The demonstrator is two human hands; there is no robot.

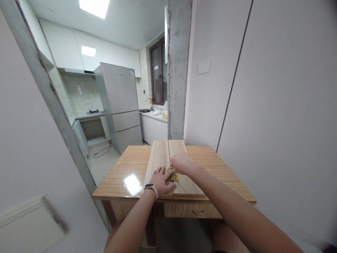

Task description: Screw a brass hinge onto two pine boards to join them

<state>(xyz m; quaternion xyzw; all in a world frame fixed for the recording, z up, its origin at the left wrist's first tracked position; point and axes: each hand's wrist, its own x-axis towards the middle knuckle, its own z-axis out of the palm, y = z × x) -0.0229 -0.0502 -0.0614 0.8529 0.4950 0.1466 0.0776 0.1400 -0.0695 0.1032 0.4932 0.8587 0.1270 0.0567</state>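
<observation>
Two pale wooden boards, a left board [160,153] and a right board [188,186], lie side by side with a narrow dark seam between them. A brass-coloured hinge [176,176] straddles that seam near its front part. My left hand [161,182], with a pale wristband, lies with fingers spread over the left board, its fingertips reaching onto the hinge. Above the hinge's far edge my right hand [182,163] is curled closed. Whatever it may grip is hidden behind the fingers.
A striped wooden table [126,165] with a front drawer [193,210] carries the boards. White wall panels [276,98] rise close on the right. Beyond the doorway stand a grey fridge [122,91] and a kitchen counter [155,116] with a sink.
</observation>
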